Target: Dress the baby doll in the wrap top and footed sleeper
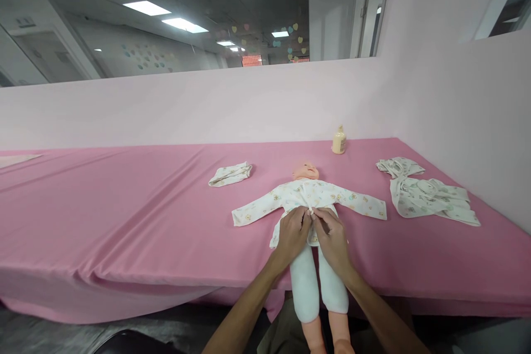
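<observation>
A baby doll (306,171) lies on its back on the pink-covered table, its legs hanging over the front edge toward me. It wears a white patterned baby shirt (290,194) with the long sleeves spread to both sides, and pale leggings (305,282). My left hand (293,231) pinches the shirt's front at the middle of the belly. Right beside it, my right hand (332,235) pinches the same spot, fingertips nearly touching those of the left. The cloth is gathered between them; whatever fastener may be there is too small to make out.
Behind the doll, to the left, lies a folded patterned cloth (230,174). A cream pump bottle (339,141) stands near the wall. Crumpled patterned baby clothes (431,197) lie at the right. The pink tablecloth (136,210) drapes over the front edge.
</observation>
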Demonstrator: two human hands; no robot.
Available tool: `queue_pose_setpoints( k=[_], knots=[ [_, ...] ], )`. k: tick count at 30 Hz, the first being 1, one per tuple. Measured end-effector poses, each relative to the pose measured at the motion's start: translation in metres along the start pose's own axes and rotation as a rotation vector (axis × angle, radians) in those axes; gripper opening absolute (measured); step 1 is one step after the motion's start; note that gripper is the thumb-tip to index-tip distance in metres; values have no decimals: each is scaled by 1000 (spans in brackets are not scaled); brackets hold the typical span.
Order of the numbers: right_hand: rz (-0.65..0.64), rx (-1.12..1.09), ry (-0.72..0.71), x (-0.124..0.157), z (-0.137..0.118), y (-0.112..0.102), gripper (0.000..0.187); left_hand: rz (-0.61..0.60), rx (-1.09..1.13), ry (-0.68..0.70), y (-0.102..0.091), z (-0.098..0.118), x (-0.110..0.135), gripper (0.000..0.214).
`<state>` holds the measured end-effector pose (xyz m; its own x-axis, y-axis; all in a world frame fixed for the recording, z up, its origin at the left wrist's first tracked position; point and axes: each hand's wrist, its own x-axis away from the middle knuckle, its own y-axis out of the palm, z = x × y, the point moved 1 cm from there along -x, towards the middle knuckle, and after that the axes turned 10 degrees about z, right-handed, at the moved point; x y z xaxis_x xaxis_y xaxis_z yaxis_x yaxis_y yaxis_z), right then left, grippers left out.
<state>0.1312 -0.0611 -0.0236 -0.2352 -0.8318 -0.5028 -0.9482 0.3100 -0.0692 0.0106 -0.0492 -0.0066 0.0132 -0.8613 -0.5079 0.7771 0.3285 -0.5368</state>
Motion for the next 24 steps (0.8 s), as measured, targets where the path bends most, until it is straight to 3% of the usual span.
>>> queue_pose_setpoints(
  k=[9, 16, 24],
  knots=[
    [-59, 159, -100, 2, -4, 2, 28, -88, 195, -46, -7, -5, -4, 33],
    [58, 94, -79, 7, -3, 1, 26, -83, 301, -145, -7, -2, -4, 31],
    [19, 126, -165, 8, -3, 1, 29, -110, 383, -238, -12, -1, -6, 29]
  ],
)
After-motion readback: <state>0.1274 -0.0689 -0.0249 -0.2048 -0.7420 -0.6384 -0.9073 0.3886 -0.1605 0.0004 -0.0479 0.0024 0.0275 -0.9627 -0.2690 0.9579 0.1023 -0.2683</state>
